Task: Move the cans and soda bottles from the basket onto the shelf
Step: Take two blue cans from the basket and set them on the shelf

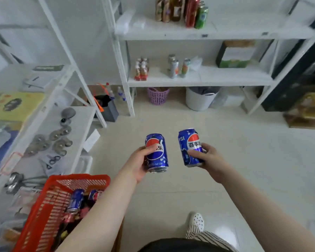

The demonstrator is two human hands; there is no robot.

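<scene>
Two blue cola cans are gripped at once, one per hand: the left hand (138,164) is wrapped round the lower half of the left can (156,153), thumb across the logo, and the right hand (208,160) is closed round the right can (190,147) in the same way, low on its body. Both cans are held upright over the floor, near each other but apart, between the red basket (49,211) at the lower left and the white shelf (198,77) ahead. More cans (75,200) are seen lying in the basket. Rigid walls that dent under a hard squeeze and a smooth, possibly slippery skin are to be expected; if full, some weight is judged likely. A firm mid-body wrap is therefore preferred, and each can should be set down on its flat base beside the drinks (178,68) already standing on the shelf.
</scene>
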